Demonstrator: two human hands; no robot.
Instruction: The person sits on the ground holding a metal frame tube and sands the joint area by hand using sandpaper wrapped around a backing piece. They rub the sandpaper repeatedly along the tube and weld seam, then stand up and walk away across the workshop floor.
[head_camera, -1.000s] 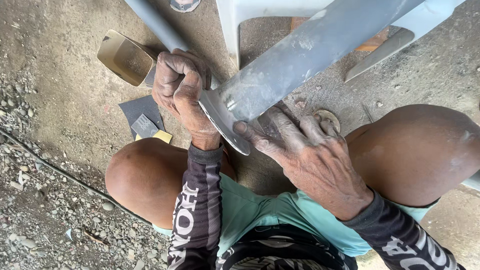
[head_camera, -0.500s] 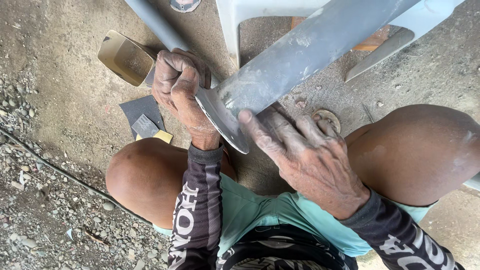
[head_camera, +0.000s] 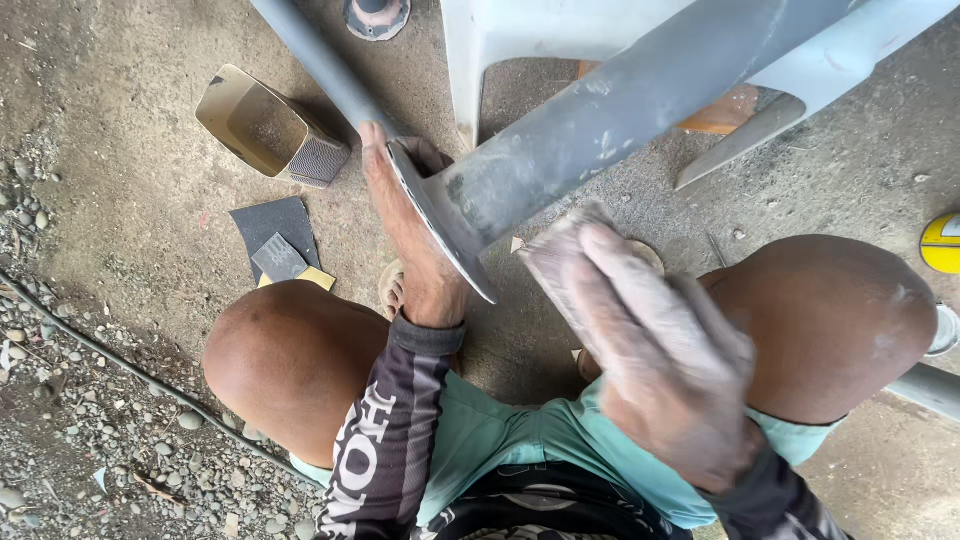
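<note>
**Ana:** Grey metal panel (head_camera: 640, 110) — it slopes down from the far right to a flared end plate (head_camera: 440, 225) in the middle of the scene, above the person's knees.

**Ben:** The left hand (head_camera: 410, 235) is clasped along that plate's left edge, fingers stretched out flat against it. The right hand (head_camera: 650, 360) is partly closed over a worn sheet of sandpaper (head_camera: 565, 250), just right of the plate and near the panel's underside.

**Ana:** To sand well, the left hand should probably brace the plate firmly while the right keeps the paper flat and presses evenly — the thin edge looks sharp.

**Ben:** Around them: spare dark sandpaper pieces (head_camera: 275, 235) on the concrete floor (head_camera: 130, 200) at left, a tan scoop-like container (head_camera: 265, 125) farther off, gravel (head_camera: 90, 440) at near left. The white plastic stool (head_camera: 530, 40) props the panel, and both knees crowd the working space.
</note>
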